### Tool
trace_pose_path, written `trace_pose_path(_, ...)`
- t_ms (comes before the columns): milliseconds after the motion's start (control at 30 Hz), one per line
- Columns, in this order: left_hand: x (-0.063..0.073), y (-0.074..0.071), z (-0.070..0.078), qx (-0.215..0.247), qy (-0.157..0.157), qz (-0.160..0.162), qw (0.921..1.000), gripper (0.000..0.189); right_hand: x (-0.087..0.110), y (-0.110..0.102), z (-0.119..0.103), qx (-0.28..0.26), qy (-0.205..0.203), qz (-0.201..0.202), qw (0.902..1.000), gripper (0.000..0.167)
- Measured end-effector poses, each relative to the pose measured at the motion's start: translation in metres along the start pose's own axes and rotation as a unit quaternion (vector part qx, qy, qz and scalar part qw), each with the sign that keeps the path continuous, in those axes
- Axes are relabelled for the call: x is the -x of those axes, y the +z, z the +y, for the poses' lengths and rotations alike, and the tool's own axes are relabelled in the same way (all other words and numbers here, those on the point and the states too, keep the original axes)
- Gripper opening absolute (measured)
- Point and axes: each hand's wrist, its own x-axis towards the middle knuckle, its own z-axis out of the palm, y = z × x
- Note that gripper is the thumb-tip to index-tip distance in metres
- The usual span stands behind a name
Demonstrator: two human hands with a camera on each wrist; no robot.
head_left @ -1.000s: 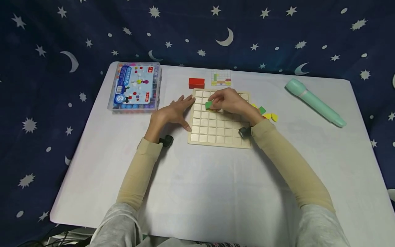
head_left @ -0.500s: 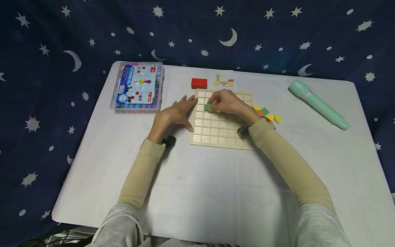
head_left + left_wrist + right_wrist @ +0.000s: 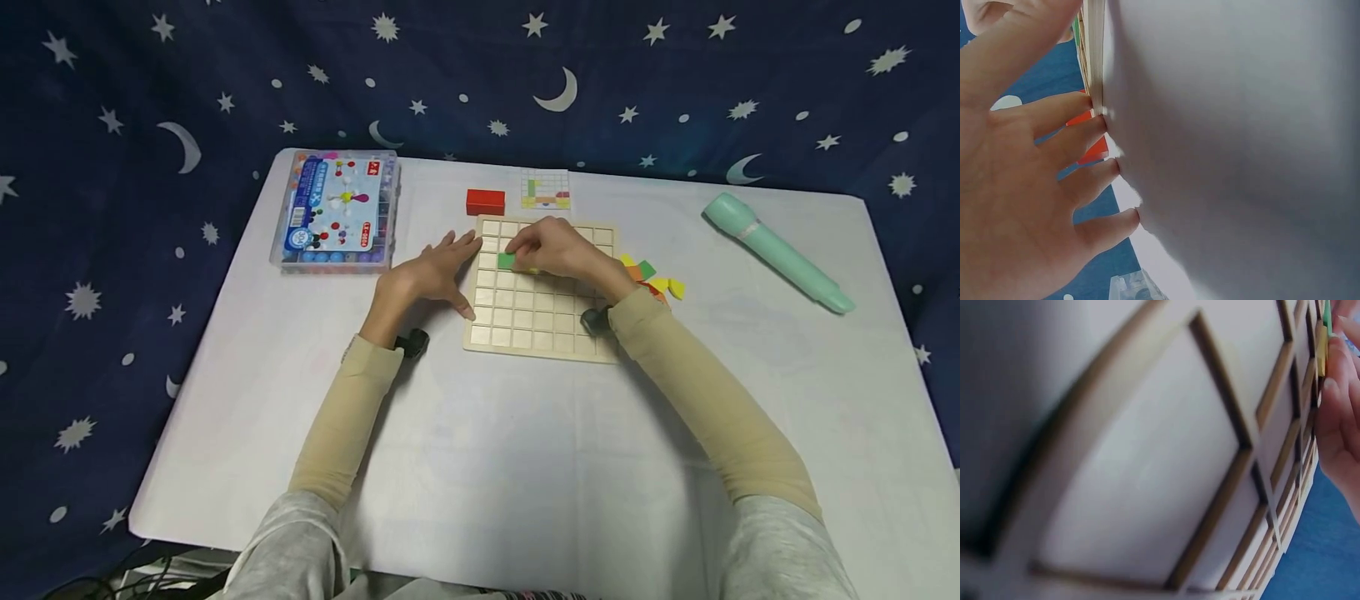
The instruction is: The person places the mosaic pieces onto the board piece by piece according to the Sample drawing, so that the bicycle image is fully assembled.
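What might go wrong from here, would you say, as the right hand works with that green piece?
The right hand pinching the green piece might nudge the yellow piece close by.
The right sleeve reaches past loose pieces and could brush them.
If the left hand lifts from its edge, the board might shift.

a matt white cloth (image 3: 465,467), faintly creased, covers the desk (image 3: 225,433). by its far left corner, the molecule-model kit case (image 3: 333,204) is clear, glossy plastic with a smooth printed label. near the far edge sit a smooth red block (image 3: 485,202) and a thin paper card (image 3: 546,189). the grid board (image 3: 522,320) is pale, grooved wood; the green tile (image 3: 506,261) looks smooth. beyond the far edge hangs a softly wrinkled cloth curtain (image 3: 450,50).
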Motion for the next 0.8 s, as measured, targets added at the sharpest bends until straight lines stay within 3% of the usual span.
trace_pose_path(133,-0.001,0.0,0.0,-0.002,-0.006,-0.001,1.0,0.125,0.008,-0.003,0.003,-0.01,-0.003,0.01,0.9999,0.027)
trace_pose_path(433,-0.001,0.001,-0.001,0.006,0.002,0.005,1.0,0.124,0.038,-0.009,0.01,-0.011,0.032,0.056,0.9979,0.028)
trace_pose_path(800,-0.002,-0.001,0.0,0.012,-0.001,0.007,0.9999,0.123,0.081,-0.015,0.014,0.002,0.033,0.164,0.9859,0.028)
